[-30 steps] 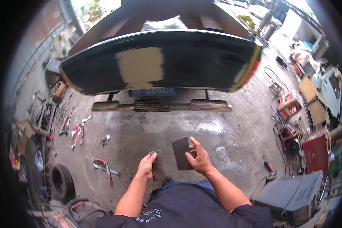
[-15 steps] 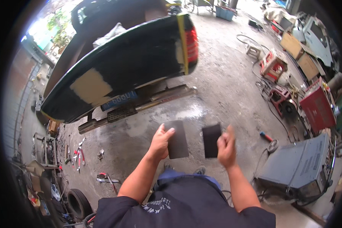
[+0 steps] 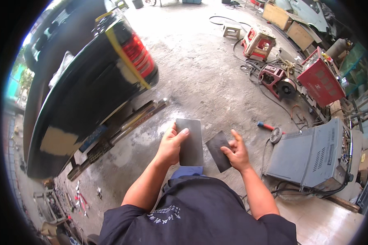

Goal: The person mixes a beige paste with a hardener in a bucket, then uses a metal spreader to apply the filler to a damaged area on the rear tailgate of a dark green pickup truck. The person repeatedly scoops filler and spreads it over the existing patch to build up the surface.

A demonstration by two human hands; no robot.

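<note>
My left hand [image 3: 171, 145] grips a flat grey rectangular plate [image 3: 191, 143] by its left side, thumb on the top face. Just to its right, my right hand [image 3: 237, 152] holds a smaller, darker rectangular piece [image 3: 218, 150], thumb across it and forefinger raised; the piece is tilted. The two pieces are apart, above the concrete floor in front of my body.
A dark pickup tailgate [image 3: 79, 87] with beige patches and a taped tail light [image 3: 138, 57] stands at left. At right are a grey machine [image 3: 298, 155], a red machine [image 3: 319, 81], a wire spool, cables, stools [image 3: 257, 44] and a red-and-blue tool [image 3: 265, 126]. Scattered tools [image 3: 81, 200] lie lower left.
My view has swung rightward, so the truck now sits at the left edge and the machines nearer the middle. Both hands still hold their pieces; the right one's piece has tilted.
</note>
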